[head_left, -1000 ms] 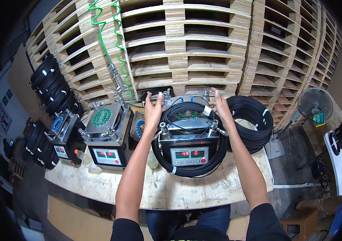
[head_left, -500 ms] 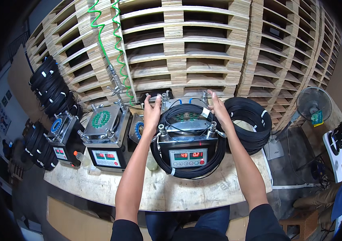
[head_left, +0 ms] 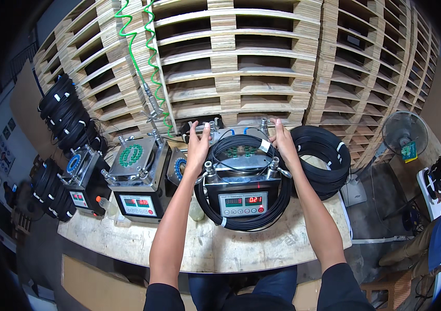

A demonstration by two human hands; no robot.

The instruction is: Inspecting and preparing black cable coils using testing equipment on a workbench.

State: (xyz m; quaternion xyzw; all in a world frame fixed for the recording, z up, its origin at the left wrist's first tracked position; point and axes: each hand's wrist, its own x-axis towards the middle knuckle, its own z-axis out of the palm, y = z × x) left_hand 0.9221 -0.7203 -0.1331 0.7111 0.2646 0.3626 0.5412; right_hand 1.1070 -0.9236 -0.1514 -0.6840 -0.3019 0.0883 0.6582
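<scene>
Head view: coil (head_left: 246,224) already draped over machine (head_left: 212,193) between left hand (head_left: 198,149) and right hand (head_left: 285,146), more coils (head_left: 329,176) stacked past right. Fingertips (head_left: 195,125) spread, can't tell if gripping tbh.

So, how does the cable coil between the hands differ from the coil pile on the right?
The cable coil drapes over the top and front of the machine; the coil pile lies on the table. The cable coil is a thinner bundle; the coil pile is stacked thicker. Both are black, with white bands.
</scene>
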